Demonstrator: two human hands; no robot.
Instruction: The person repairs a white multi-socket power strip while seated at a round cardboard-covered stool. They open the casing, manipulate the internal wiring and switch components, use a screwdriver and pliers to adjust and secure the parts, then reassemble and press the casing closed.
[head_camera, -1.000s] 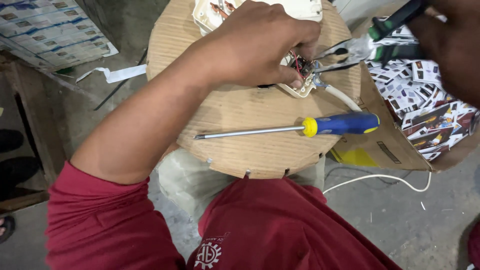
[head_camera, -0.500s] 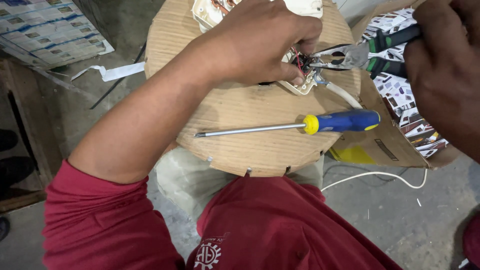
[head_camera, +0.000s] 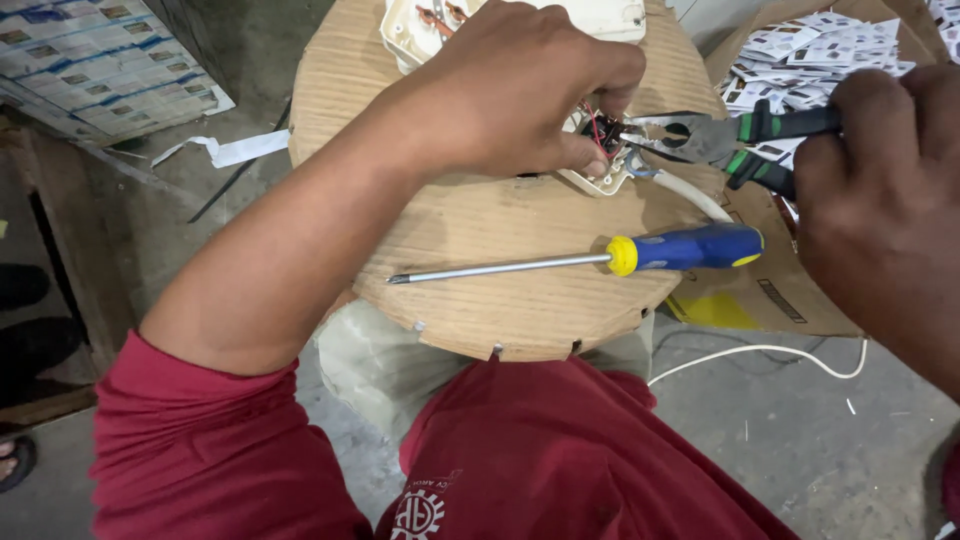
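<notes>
Socket box: a white plastic electrical box (head_camera: 600, 178) lies on the round wooden board, at the board's far edge; most of it is hidden under the left hand, with only a near corner and a far corner showing.
Wires: thin red and dark wires (head_camera: 597, 128) stand up out of the box, just under the left fingertips.
Left hand: the left hand (head_camera: 520, 85) lies over the box with its fingers curled together and pressing down on it, thumb and forefinger pinched close around the wires.
Pliers: grey-nosed pliers with green and black handles (head_camera: 720, 140) come in from the right of the box, the nose touching the wires at the box's near right corner.
Right hand: the right hand (head_camera: 880, 190) is to the right of the box, fingers wrapped tight around the plier handles.
Cable: a white cable (head_camera: 690, 195) leaves the box's right corner and runs off the board's edge.
Screwdriver: a blue and yellow handled screwdriver (head_camera: 640, 255) lies flat on the board, nearer the person than the box, untouched, its shaft pointing left.
Board: the round wooden board (head_camera: 480, 270) rests across the person's lap.
Carton: a brown cardboard box (head_camera: 760, 290) sits right of the board, with small printed cards (head_camera: 800, 50) in it.
</notes>
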